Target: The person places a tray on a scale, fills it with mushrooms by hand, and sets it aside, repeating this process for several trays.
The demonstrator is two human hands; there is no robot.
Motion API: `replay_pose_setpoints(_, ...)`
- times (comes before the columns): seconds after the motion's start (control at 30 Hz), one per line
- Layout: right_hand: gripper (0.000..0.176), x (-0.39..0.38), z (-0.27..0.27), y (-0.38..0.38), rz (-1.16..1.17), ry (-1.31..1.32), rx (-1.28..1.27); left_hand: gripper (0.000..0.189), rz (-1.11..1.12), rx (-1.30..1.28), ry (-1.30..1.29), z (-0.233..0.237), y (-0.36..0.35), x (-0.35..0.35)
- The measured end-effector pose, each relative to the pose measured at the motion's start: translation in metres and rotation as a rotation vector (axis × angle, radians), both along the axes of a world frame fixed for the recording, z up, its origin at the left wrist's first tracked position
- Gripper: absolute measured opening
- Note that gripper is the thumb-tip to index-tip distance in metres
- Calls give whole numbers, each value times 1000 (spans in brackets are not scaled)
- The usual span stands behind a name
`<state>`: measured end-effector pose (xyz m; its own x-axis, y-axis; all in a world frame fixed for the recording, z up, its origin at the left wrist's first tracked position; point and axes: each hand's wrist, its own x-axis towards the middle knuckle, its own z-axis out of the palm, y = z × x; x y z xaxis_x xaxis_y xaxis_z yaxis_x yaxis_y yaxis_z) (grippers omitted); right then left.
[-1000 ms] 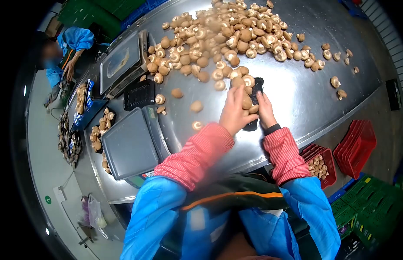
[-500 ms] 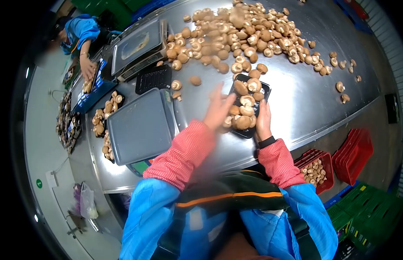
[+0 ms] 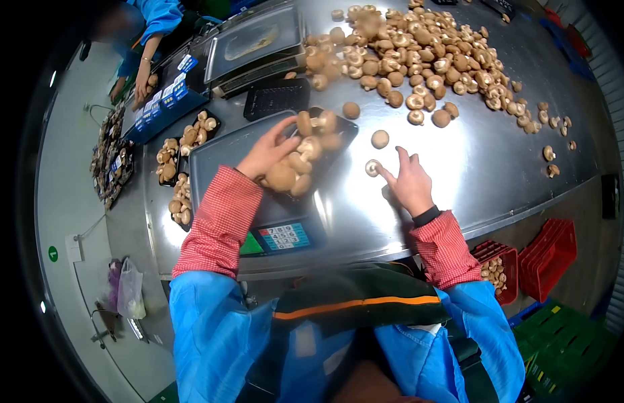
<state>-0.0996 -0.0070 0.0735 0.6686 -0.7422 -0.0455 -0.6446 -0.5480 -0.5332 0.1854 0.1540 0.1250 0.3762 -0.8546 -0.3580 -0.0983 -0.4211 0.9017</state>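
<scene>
My left hand (image 3: 268, 153) grips a tray heaped with brown-capped mushrooms (image 3: 300, 164), over the flat grey pan of a weighing scale (image 3: 214, 161). The heap and my fingers hide most of the tray. Below the pan the scale's keypad (image 3: 285, 236) shows. My right hand (image 3: 414, 185) is open above the steel table, its fingers apart and holding nothing. Its thumb tip is right at a single mushroom (image 3: 372, 168) lying stem up. Just above that lies another loose mushroom (image 3: 379, 139), cap up.
A large mushroom pile (image 3: 426, 57) spreads across the back of the steel table (image 3: 486, 168). An unfilled black tray (image 3: 277, 97) lies by a second scale (image 3: 255, 47). Filled trays (image 3: 181, 198) stand at left. A co-worker's hand (image 3: 142, 84) is over a blue box (image 3: 157, 111). Red crates (image 3: 547, 258) stand at right.
The filled tray has moved left from the table to over the scale, in my left hand. My right hand has let go of it. The view has shifted a little.
</scene>
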Motion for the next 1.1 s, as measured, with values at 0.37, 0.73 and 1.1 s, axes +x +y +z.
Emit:
replay_pose_setpoints(0.37,46,45,-60,26,90,-30,-75,51,-272,87,-915,5,56,73)
replay_pose_setpoints(0.73,44,181,82,78,659,-586,-255,34,578,-397,-457,-5,121,77)
replay_pose_setpoints(1.1,28,177,59,69,501,-603,-242,38,753,-337,-275,-27,191,43)
